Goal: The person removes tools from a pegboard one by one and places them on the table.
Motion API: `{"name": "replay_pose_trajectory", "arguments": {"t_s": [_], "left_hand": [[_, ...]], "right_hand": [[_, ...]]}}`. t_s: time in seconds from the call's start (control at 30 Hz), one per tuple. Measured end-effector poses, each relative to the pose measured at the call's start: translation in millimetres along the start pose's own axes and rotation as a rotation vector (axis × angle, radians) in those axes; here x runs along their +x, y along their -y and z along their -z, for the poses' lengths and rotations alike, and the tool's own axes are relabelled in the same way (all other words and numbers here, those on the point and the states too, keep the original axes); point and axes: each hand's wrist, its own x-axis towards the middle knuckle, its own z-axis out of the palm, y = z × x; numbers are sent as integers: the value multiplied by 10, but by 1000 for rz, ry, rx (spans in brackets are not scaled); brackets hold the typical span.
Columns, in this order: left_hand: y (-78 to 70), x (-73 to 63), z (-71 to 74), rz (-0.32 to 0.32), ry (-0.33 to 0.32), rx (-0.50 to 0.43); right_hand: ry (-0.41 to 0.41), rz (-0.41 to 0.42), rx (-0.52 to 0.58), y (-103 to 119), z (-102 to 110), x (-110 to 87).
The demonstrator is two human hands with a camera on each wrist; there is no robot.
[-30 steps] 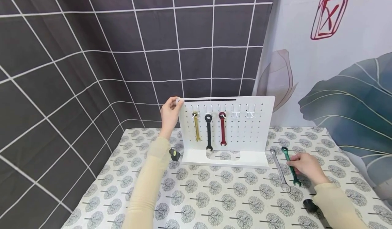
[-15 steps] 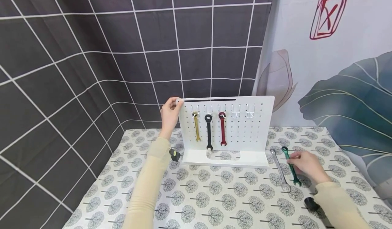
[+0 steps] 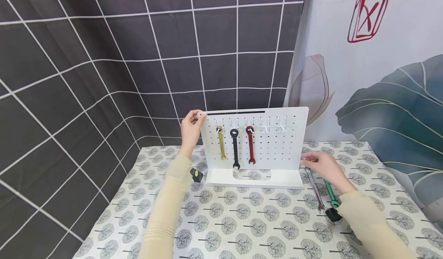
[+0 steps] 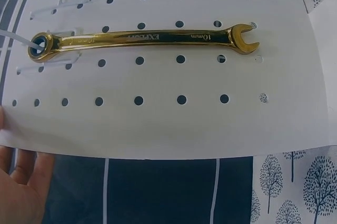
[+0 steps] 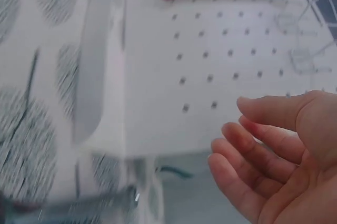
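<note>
My left hand (image 3: 191,130) grips the top left corner of a white pegboard stand (image 3: 277,149). From its hooks hang a gold combination wrench (image 3: 222,143), a black one (image 3: 235,150) and a red one (image 3: 250,145), open ends down. "10mm" shows on the gold wrench (image 4: 142,39) in the left wrist view. My right hand (image 3: 325,166) is by the board's right edge, fingers loosely bent and nothing between them, as the right wrist view of this hand (image 5: 274,166) confirms. Below it lie a silver wrench (image 3: 313,187) and a green wrench (image 3: 330,191), the green one's upper end hidden.
Two bare wire hooks (image 3: 282,125) stick out on the board's right side. A black wrist camera (image 3: 333,214) overlaps the green wrench's lower end. Tree-patterned cloth (image 3: 228,220) covers the table, with a dark gridded curtain (image 3: 221,74) behind.
My right hand has come away from the green wrench and moved up and left to the board's right edge. The green wrench stays on the table. My left hand keeps its place.
</note>
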Motion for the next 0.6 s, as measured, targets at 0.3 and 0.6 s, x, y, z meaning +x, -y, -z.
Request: {"name": "replay_pose_trajectory", "arguments": {"t_s": [0.3,0.6], "left_hand": [[-23,-8,0,5,12,0],[5,-11,12,1,18,2]], "right_hand": [[-11,87,113,407,-178,248],[11,108,245,625,-465,515]]}}
